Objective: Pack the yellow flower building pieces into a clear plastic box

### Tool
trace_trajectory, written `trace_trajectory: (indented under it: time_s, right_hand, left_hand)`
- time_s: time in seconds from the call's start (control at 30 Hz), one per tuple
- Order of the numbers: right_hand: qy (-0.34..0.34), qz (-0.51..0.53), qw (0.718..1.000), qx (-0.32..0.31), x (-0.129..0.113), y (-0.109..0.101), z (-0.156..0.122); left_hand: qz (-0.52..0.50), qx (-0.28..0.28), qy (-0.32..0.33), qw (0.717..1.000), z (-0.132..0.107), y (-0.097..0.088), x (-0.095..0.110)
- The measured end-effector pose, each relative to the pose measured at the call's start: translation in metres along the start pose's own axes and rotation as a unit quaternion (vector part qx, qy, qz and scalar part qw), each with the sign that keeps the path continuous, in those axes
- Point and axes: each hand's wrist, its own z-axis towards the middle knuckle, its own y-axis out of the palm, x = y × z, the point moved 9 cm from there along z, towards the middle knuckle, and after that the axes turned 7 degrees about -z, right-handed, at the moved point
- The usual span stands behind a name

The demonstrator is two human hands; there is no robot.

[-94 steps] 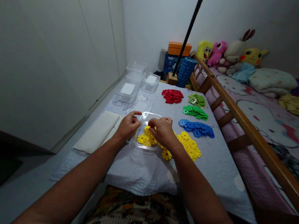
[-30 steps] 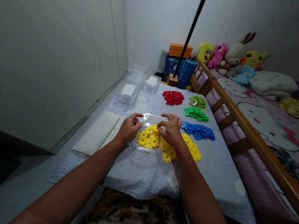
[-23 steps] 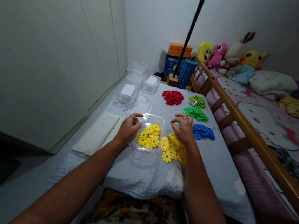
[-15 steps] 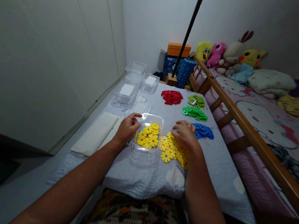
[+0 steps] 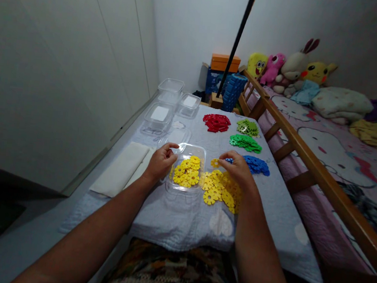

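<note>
A yellow disc (image 5: 215,162) with notched edge is pinched between the thumb and fingers of the right hand (image 5: 237,166), in the air above the near part of the surface (image 5: 183,223). Just to the left of this disc stands a clear box (image 5: 184,188), upright, with a small heap of yellow pieces (image 5: 187,172) inside. The left hand (image 5: 162,160) is at the left rim of the box, its thumb and index finger a little apart; whether they grip the rim, I cannot tell. The two hands are apart from each other, with the box between them.

Below the right hand lies the yellow pile (image 5: 215,191), partly hidden by the wrist. Behind it are the blue pile (image 5: 256,165), the green pile (image 5: 245,143), the light green pile (image 5: 248,127) and, more to the left, the red pile (image 5: 216,123). A clear lid (image 5: 177,136) lies just behind the box, and a folded pale cloth (image 5: 121,168) lies left of the left hand. Farther back are more clear containers (image 5: 159,114).
</note>
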Motion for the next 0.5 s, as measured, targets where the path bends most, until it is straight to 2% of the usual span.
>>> trace_trajectory:
  time_s: [0.1, 0.17, 0.23, 0.33, 0.5]
  right_hand:
    - [-0.036, 0.084, 0.991, 0.101, -0.019, -0.014, -0.001]
    - [-0.066, 0.08, 0.984, 0.144, -0.039, -0.014, -0.004]
    - [-0.084, 0.035, 0.985, 0.144, -0.058, -0.004, -0.006]
    - [-0.087, -0.055, 0.989, 0.11, -0.078, 0.015, -0.005]
    - [-0.099, -0.145, 0.981, 0.086, -0.091, 0.028, -0.003]
  left_hand:
    - [0.003, 0.0, 0.002, 1.0, 0.0, 0.0, -0.001]
    - [0.005, 0.0, 0.001, 1.0, 0.0, 0.0, -0.001]
    - [0.006, 0.001, -0.001, 1.0, 0.0, 0.0, -0.001]
    - [0.008, 0.002, -0.003, 1.0, -0.001, 0.0, 0.001]
    - [0.01, 0.003, -0.003, 1.0, -0.001, 0.0, 0.002]
